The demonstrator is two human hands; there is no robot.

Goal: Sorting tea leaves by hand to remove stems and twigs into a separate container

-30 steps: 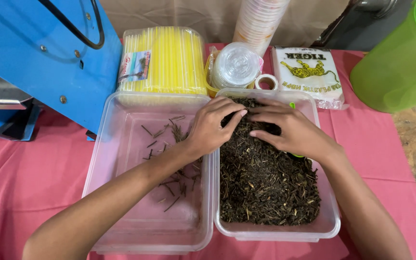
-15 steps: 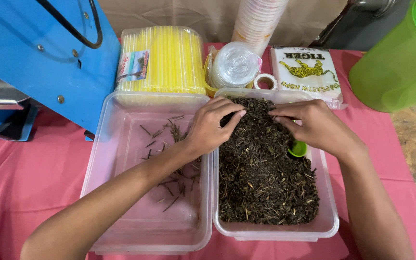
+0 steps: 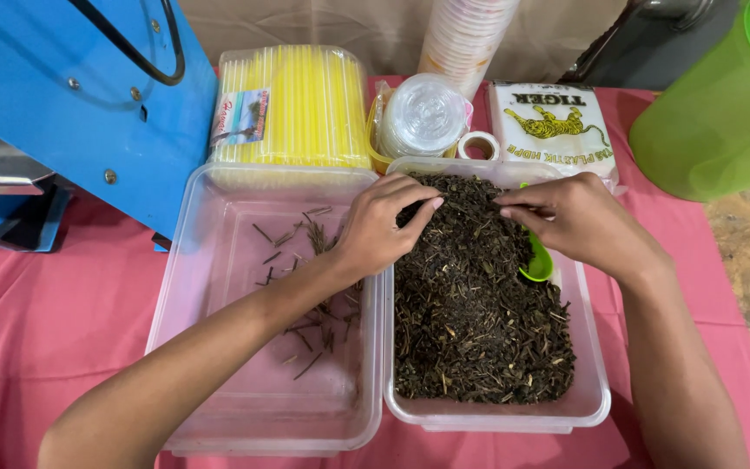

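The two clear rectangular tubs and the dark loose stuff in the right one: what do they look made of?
The two clear rectangular tubs look like thin glossy plastic: see-through walls, soft highlights. The dark loose stuff looks like dried plant matter, perhaps tea: matte brown flakes and thin stems.

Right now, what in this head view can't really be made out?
- Green scoop: mostly hidden under the right hand.
- Left hand fingertips: curled into the dried tea leaves, so any pinched stem is hidden.
- Blue machine and green jug: cut off by the frame edges.
- Stack of cups: top cut off.
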